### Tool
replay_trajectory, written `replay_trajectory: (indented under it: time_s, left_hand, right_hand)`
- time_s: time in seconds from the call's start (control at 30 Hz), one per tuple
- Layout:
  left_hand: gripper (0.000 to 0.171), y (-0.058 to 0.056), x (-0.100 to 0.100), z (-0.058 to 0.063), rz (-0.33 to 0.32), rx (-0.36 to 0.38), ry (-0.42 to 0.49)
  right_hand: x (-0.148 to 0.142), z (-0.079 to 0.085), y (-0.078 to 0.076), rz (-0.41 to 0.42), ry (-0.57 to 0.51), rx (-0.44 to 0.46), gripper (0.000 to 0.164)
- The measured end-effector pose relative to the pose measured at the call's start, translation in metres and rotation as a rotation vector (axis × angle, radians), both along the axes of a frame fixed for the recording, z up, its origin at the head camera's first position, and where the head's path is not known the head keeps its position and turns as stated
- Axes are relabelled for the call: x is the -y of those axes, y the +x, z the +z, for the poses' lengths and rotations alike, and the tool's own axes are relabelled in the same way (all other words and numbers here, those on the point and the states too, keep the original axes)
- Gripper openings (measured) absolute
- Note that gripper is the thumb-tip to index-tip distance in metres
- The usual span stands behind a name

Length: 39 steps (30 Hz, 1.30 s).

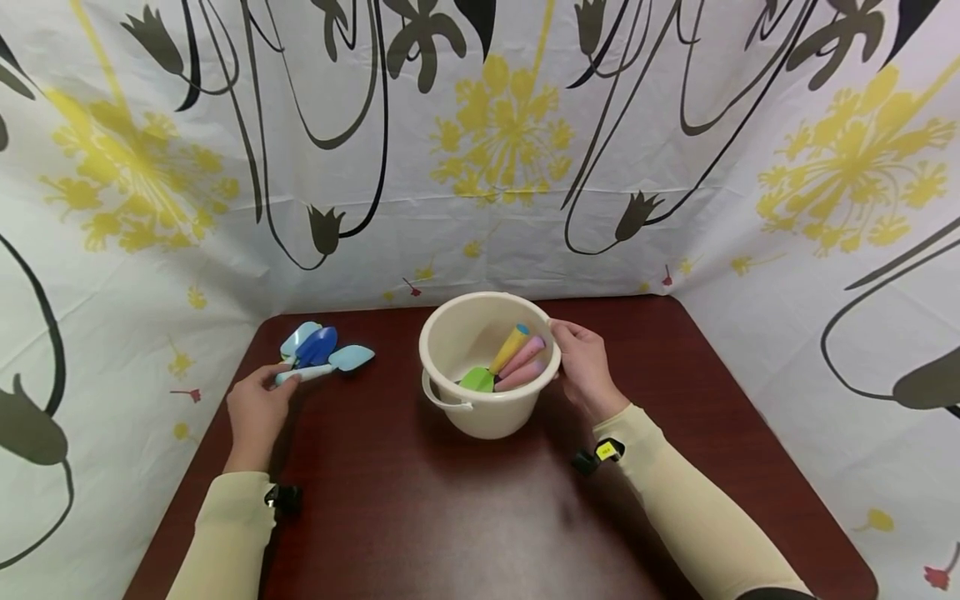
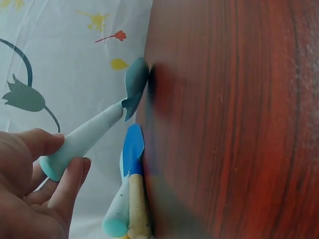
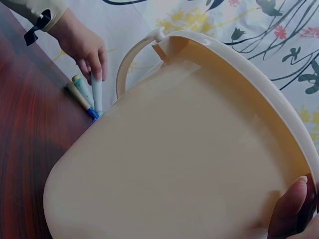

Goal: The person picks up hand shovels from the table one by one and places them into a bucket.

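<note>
My left hand (image 1: pixel 257 410) pinches the handle end of a light blue trowel (image 2: pixel 85 134) between thumb and fingers. The trowel slants, its blade tip down by the tabletop in the left wrist view. Close by lie a blue trowel (image 1: pixel 319 345) with a wooden handle and another light blue tool (image 1: pixel 298 337). My right hand (image 1: pixel 587 367) grips the rim of a cream bucket (image 1: pixel 491 413) on its right side, thumb at the rim. Inside the bucket lean a green-bladed tool (image 1: pixel 477 380) with a yellow handle and two pink handles (image 1: pixel 523 357); their lower ends are partly hidden.
The bucket's handle (image 1: pixel 442 403) hangs down on its left front. A dark red-brown wooden table (image 1: pixel 465 517) carries everything. Printed cloth (image 1: pixel 420 175) with flowers encloses the table's back and sides.
</note>
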State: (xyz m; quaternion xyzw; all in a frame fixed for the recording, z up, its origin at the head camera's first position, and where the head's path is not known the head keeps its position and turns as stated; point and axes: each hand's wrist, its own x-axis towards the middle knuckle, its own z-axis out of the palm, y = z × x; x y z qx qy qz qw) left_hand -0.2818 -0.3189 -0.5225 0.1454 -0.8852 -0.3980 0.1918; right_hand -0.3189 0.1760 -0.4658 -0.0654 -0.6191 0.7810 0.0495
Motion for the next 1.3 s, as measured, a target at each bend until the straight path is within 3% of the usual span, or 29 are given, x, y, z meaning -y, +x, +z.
replay_trajectory:
  time_s: [0.27, 0.57, 0.9, 1.3]
  left_hand:
    - [0.036, 0.000, 0.000, 0.006, -0.013, -0.004, 0.013]
    - [0.038, 0.004, -0.003, 0.026, -0.069, 0.013, 0.070]
    - [0.046, 0.015, -0.006, 0.067, -0.170, -0.002, 0.062]
    - [0.044, 0.024, -0.012, 0.112, -0.187, -0.075, 0.115]
  right_hand:
    - [0.000, 0.001, 0.001, 0.004, 0.003, 0.005, 0.038]
    - [0.001, 0.000, 0.002, -0.002, 0.009, 0.009, 0.037]
    - [0.001, 0.001, 0.002, 0.003, -0.010, 0.000, 0.036]
    - [0.001, 0.001, 0.000, -0.009, 0.000, -0.003, 0.034]
